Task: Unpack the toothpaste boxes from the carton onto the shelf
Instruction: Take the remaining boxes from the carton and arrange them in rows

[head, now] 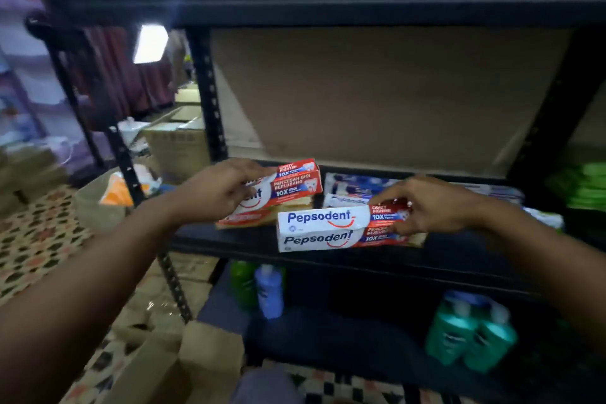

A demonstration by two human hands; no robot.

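Toothpaste boxes: one bundle in each of the hands, at the shelf front
Left hand: grips the tilted bundle
Right hand: pinches the lower bundle's red end
Carton: below the left forearm

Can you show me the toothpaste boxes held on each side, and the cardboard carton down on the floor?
Left toothpaste boxes [295, 188]: head view, red end of the front face.
Right toothpaste boxes [319, 219]: head view, white face with the brand name.
Carton [210, 346]: head view, its brown flap.
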